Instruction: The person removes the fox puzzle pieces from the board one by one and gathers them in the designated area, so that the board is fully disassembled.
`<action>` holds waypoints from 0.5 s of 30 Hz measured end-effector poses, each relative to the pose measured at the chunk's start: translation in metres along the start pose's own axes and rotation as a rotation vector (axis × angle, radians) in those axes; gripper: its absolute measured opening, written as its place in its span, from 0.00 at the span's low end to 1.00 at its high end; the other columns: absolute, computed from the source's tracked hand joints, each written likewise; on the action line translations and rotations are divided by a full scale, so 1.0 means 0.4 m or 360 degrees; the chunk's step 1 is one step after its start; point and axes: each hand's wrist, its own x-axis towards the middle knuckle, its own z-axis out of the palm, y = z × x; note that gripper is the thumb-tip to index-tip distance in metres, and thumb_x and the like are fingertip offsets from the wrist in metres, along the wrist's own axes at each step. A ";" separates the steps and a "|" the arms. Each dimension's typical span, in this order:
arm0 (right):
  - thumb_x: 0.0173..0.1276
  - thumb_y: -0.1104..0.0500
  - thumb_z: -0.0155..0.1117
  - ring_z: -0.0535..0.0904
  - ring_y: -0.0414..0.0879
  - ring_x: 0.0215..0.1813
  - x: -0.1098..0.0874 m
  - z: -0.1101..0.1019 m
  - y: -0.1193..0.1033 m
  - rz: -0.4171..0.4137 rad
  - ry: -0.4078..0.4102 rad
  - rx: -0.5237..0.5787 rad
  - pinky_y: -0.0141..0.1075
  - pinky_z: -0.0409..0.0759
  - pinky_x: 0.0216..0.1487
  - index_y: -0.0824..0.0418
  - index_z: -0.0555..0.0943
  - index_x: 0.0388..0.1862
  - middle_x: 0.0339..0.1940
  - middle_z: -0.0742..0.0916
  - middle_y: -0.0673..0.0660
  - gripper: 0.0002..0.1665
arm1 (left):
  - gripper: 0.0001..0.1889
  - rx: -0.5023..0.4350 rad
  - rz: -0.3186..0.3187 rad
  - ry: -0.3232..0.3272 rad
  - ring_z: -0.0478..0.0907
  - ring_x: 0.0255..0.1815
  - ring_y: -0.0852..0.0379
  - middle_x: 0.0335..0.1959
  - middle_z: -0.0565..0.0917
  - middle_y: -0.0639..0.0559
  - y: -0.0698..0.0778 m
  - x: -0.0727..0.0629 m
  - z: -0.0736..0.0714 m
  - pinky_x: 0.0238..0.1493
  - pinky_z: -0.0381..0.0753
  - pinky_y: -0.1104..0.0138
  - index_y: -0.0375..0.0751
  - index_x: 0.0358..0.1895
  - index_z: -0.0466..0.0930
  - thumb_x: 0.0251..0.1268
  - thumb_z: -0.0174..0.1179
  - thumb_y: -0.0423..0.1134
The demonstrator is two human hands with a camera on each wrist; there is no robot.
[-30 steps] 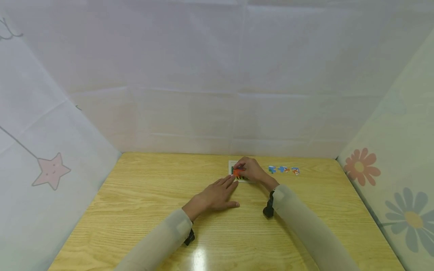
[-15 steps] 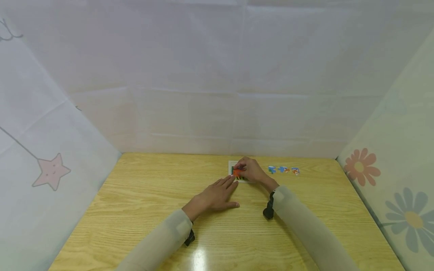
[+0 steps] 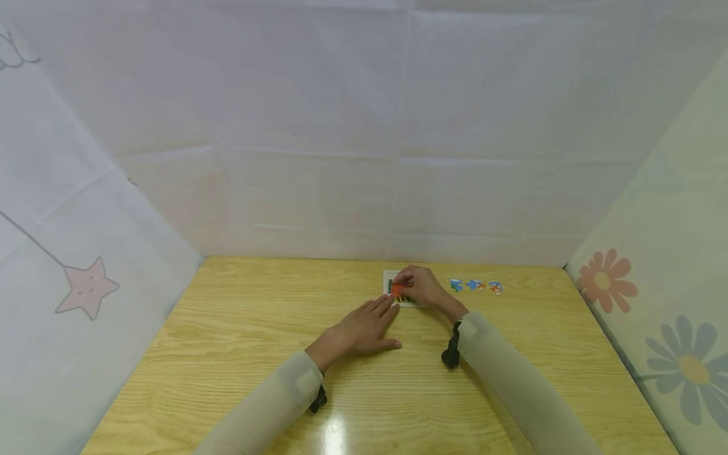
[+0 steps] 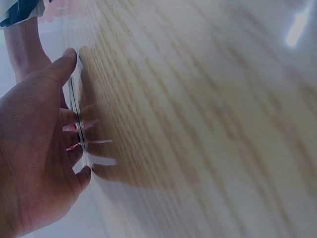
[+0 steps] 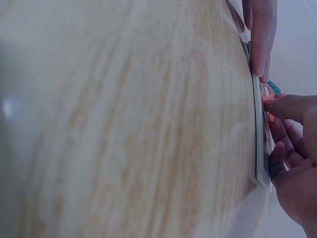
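In the head view a small white-framed puzzle board [image 3: 387, 277] lies near the table's back edge. My right hand [image 3: 422, 286] is over it, pinching an orange-red puzzle piece [image 3: 397, 289] between thumb and fingers. From the right wrist view, the thumb presses against this piece [image 5: 270, 93] just above the board's edge [image 5: 259, 163]. My left hand [image 3: 364, 330] has its fingers stretched out, their tips on the board's lower left edge. The left wrist view shows the palm side of that hand [image 4: 34, 134]. Much of the board's picture is hidden by my right hand.
Right of the board lie several loose puzzle pieces: a blue-green one [image 3: 457, 285], a blue and orange one [image 3: 475, 285] and another [image 3: 496, 287]. The wooden table [image 3: 256, 316] meets a pale cloth wall [image 3: 307, 189] at the back. Printed cloth walls flank both sides.
The right fingers have shifted very slightly over the board, still pinching the orange-red puzzle piece. My left hand stays in place, and the loose pieces have not moved.
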 end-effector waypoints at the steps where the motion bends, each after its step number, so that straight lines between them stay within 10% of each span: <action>1: 0.68 0.69 0.76 0.87 0.54 0.52 0.000 -0.001 -0.001 0.0003 -0.0001 0.0010 0.47 0.88 0.56 0.62 0.91 0.48 0.48 0.90 0.58 0.11 | 0.48 -0.0001 0.0000 0.0000 0.44 0.89 0.47 0.89 0.48 0.44 0.000 -0.001 -0.001 0.86 0.53 0.53 0.43 0.87 0.50 0.79 0.45 0.72; 15: 0.70 0.68 0.74 0.88 0.51 0.50 -0.001 -0.003 -0.006 0.0044 -0.0022 0.0063 0.47 0.88 0.55 0.62 0.91 0.46 0.47 0.90 0.57 0.07 | 0.47 0.0034 0.0020 0.0018 0.45 0.89 0.46 0.88 0.49 0.42 0.000 -0.004 -0.002 0.85 0.53 0.53 0.41 0.87 0.51 0.80 0.45 0.71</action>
